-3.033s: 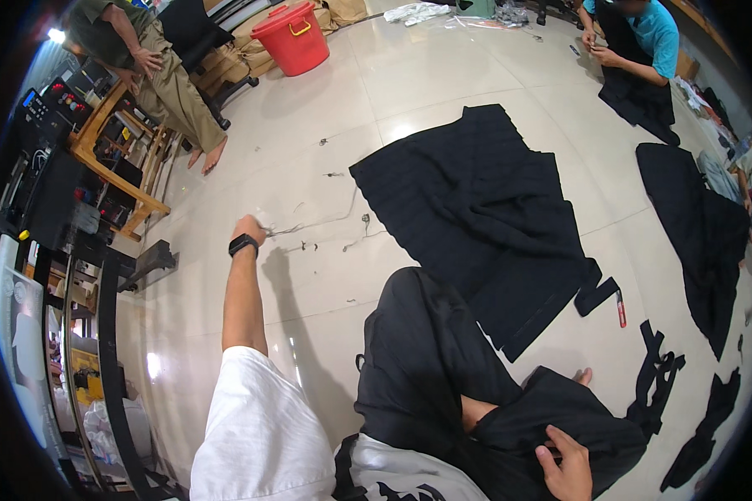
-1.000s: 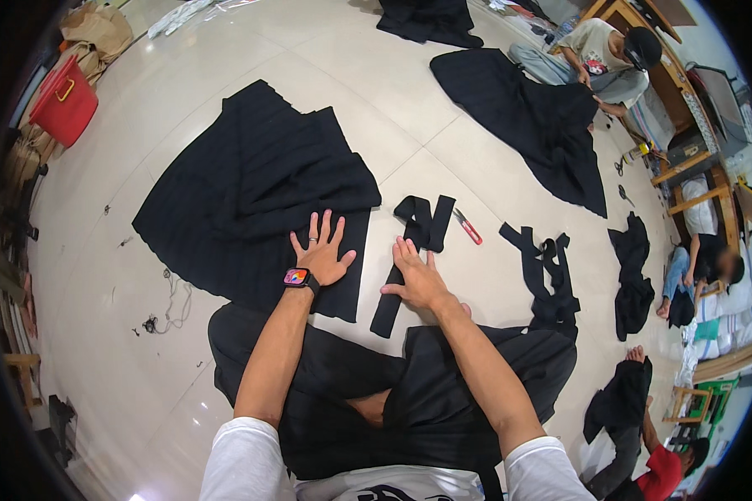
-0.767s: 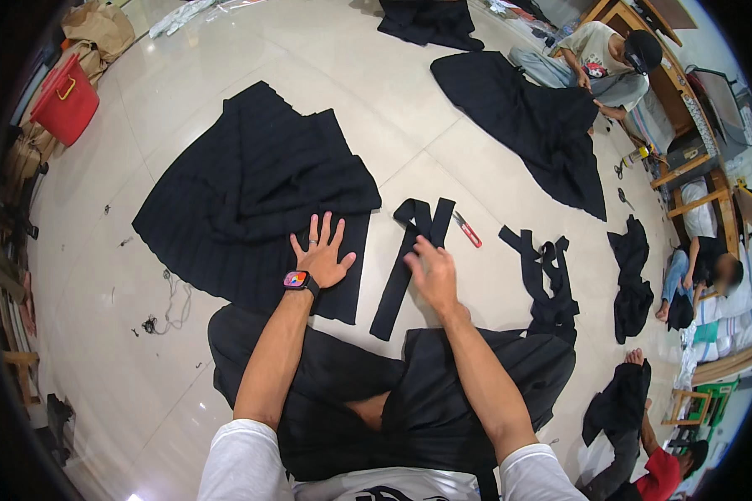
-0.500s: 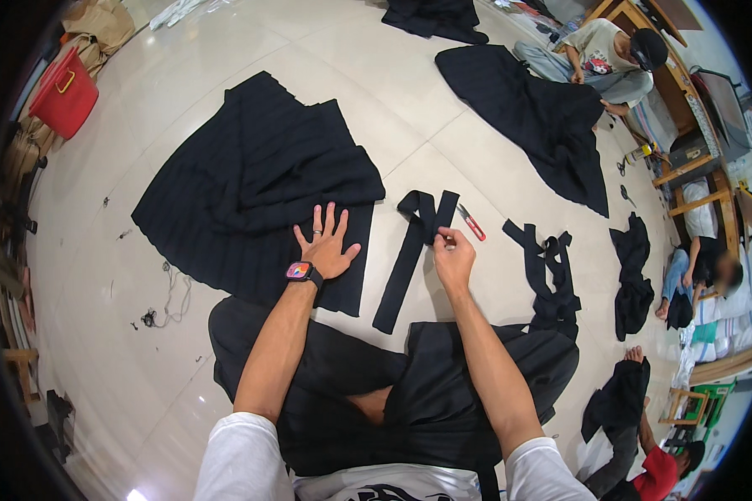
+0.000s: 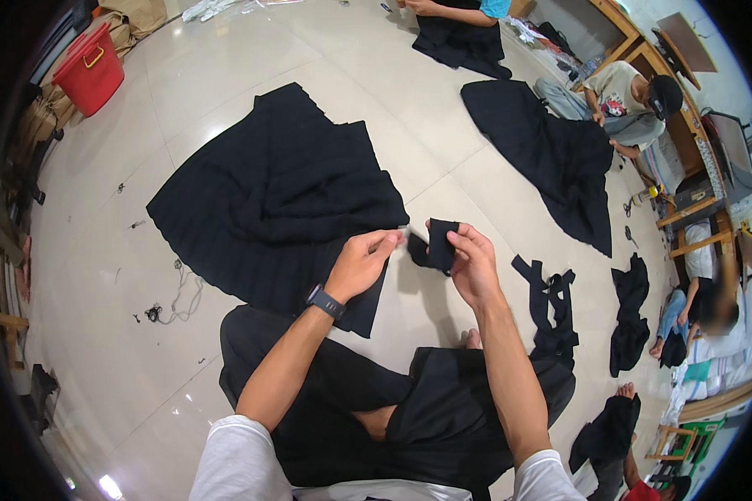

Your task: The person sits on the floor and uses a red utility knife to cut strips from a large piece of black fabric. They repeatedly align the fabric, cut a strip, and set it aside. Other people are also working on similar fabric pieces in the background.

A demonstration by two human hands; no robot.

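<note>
My right hand (image 5: 475, 259) grips a black fabric strip (image 5: 442, 242), lifted off the floor and folded over at the fingers. Part of the strip loops down toward my left hand (image 5: 361, 265), whose thumb and fingers are pinched together beside it. A small pale blur shows at those left fingertips; what it is I cannot make out. Below and beyond my left hand, a wide pleated black skirt-like piece (image 5: 284, 192) lies spread on the floor. A watch (image 5: 326, 302) is on my left wrist.
More black straps (image 5: 550, 305) lie right of my right hand. Loose thread (image 5: 175, 309) is on the tiled floor at left. A red bin (image 5: 90, 73) stands far left. Co-workers sit along the right, one with a large black piece (image 5: 543, 159).
My right hand has raised the strip from the floor and folded it. My left hand has left the pleated piece and come up beside the strip. The red-handled snips no longer show.
</note>
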